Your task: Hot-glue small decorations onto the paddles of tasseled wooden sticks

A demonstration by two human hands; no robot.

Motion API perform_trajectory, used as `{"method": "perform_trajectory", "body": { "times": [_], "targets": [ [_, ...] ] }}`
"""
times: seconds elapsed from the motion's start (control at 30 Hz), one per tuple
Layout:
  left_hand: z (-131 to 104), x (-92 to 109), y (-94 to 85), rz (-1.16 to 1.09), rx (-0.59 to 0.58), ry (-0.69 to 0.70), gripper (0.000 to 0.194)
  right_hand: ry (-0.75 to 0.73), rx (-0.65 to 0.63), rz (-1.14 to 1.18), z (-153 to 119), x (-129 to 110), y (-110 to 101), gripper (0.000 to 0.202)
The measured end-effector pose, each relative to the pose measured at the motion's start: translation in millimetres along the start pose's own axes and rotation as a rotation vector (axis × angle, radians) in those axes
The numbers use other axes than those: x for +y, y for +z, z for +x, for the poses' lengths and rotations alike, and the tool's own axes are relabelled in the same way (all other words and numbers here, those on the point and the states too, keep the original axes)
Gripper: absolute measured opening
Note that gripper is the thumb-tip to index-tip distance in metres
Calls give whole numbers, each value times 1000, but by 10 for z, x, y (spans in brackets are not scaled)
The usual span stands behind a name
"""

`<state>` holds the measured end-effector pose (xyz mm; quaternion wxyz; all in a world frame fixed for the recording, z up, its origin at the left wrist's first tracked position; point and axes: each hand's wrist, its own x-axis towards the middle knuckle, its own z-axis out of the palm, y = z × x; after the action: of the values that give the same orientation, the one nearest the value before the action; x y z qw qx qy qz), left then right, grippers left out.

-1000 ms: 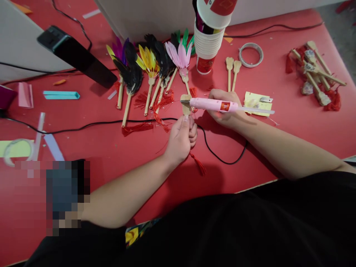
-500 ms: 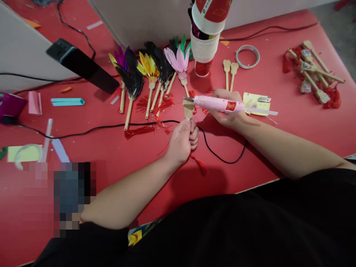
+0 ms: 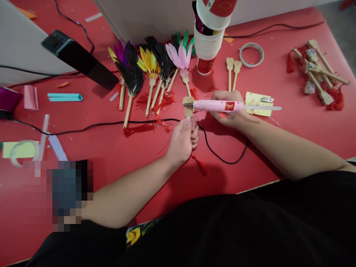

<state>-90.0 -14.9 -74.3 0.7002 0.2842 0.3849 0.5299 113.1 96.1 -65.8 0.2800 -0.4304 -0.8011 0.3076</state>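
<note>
My left hand is closed round the handle of a small wooden paddle, whose wide head points up and away from me. A red tassel hangs out below that fist. My right hand grips a pink hot glue gun, with a clear glue stick poking out of its back. The gun's metal tip lies across the paddle head; whether it touches the wood I cannot tell. Beyond my hands lie several paddles bearing feathers, among them one with pink feathers and one with yellow feathers.
Stacked paper cups stand at the back, near two bare paddles and a tape roll. More tasselled paddles are heaped at right. A black phone-like block leans at left. A black cable crosses the red table.
The glue gun's tip has come down slightly onto or over the paddle head, and the gun now lies more level. Both hands keep their hold. The whole view has shifted a little.
</note>
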Motion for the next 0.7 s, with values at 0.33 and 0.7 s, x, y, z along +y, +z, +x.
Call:
{"method": "perform_trajectory", "body": {
  "times": [0.33, 0.7],
  "targets": [
    [-5, -11, 28, 73, 40, 50, 69, 85, -51, 44, 20, 83, 6, 45],
    [1, -3, -41, 314, 65, 125, 65, 90, -6, 45, 2, -39, 5, 28]
  ]
}}
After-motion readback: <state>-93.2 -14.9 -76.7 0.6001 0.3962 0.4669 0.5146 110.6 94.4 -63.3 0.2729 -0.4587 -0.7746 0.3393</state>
